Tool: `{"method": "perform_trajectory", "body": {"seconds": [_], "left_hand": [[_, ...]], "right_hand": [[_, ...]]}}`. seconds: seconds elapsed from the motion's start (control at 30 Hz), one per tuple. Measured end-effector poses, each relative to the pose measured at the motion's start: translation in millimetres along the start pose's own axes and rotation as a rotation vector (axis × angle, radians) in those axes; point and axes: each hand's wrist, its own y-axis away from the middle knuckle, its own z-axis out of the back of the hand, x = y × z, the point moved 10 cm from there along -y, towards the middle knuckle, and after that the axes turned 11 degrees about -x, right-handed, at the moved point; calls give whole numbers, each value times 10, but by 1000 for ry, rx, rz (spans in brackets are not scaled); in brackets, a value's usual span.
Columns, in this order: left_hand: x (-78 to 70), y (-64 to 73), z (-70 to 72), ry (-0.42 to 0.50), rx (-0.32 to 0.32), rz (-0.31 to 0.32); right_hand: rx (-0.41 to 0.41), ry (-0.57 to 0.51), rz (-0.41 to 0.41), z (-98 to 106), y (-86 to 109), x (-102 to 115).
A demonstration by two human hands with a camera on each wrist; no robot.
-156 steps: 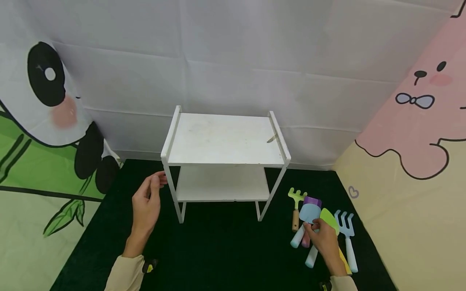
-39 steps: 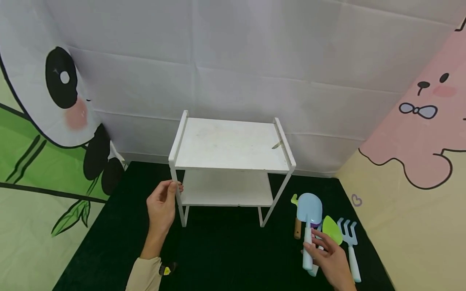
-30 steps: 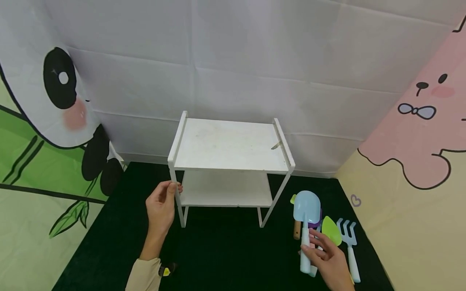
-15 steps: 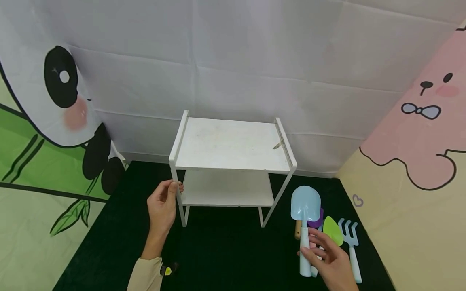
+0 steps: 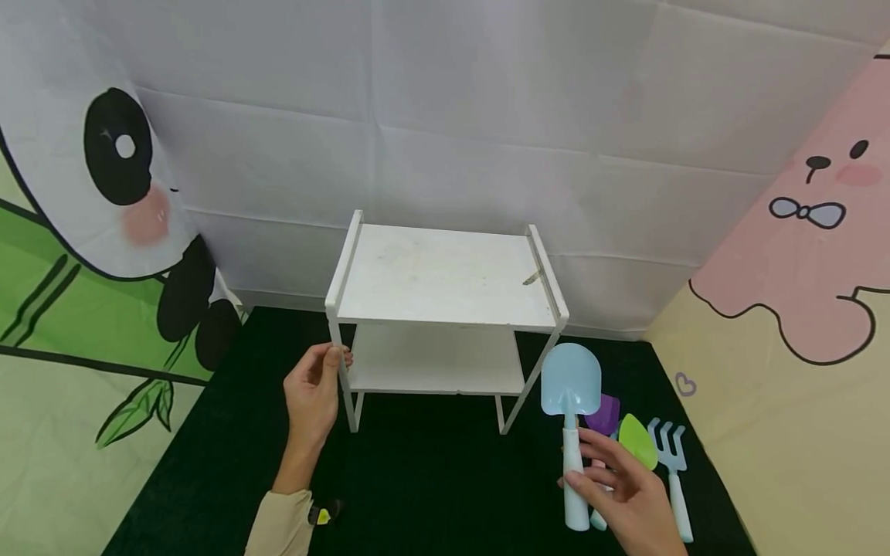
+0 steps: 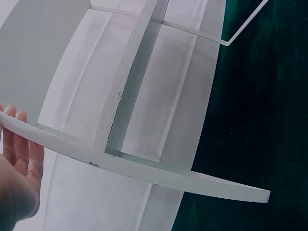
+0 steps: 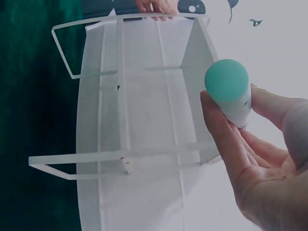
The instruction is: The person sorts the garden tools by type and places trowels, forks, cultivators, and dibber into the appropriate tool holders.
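My right hand [image 5: 622, 490] pinches the pale blue handle of a hand trowel [image 5: 572, 378], its blade pointing away from me. In the right wrist view, the handle's teal end [image 7: 227, 79] faces the camera between thumb and fingers. My left hand [image 5: 310, 390] holds the front left leg of a white two-tier shelf [image 5: 445, 278]. The left wrist view has those fingers [image 6: 21, 147] curled round the white leg. Partly behind the trowel and right hand lie a purple-bladed tool [image 5: 605, 415], a green-bladed trowel [image 5: 636, 442] and a light blue hand fork [image 5: 672, 455].
The shelf stands on a dark green cloth [image 5: 431, 479], close to a white fabric backdrop [image 5: 452, 116]. A panda print [image 5: 114, 147] is on the left wall, and a pink bear print [image 5: 786, 255] on the right. The upper board has a worn mark near its right rail.
My right hand has lifted the light blue trowel off the tool pile and carried it left. My left hand has gone from beside the shelf leg to gripping it.
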Motion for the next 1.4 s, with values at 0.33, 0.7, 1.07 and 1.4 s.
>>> {"method": "perform_trajectory", "body": {"seconds": [0.33,0.7,1.07,1.4], "left_hand": [[2,1,4,21,3,-1],[-34,-2,9,40,1,-27],[-9,-4,-3,21,3,-9],[-8,0,-3,25,0,11]], "right_hand": [[93,-29,138,-182,-71,331],[256,-133,353,-385,-181,800],[276,-121,367,-544,-346,1058],[244,-96,277,-659,-539,1160]]}}
